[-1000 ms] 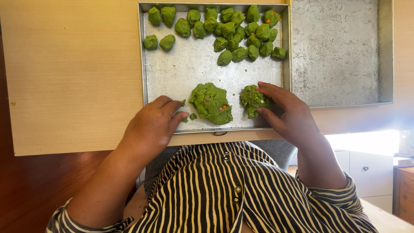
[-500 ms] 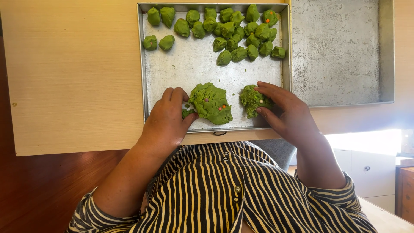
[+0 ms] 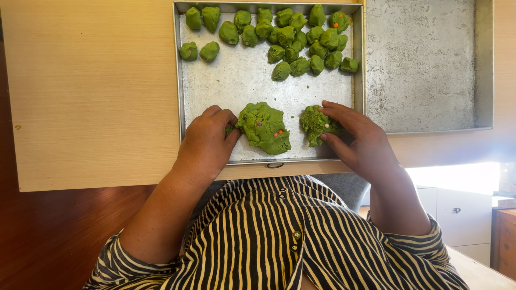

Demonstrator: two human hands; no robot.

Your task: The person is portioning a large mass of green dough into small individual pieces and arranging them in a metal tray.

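Left hand curled against big dough lump; right hand pinching small lump.

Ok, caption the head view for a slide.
Left hand beside large green dough lump, right hand gripping smaller lump on metal tray.

One head cam, looks straight down, close over metal tray on wood table.

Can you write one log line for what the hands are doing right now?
left hand: pinching big green dough lump | right hand: gripping small green dough lump | rectangular metal tray: holds both
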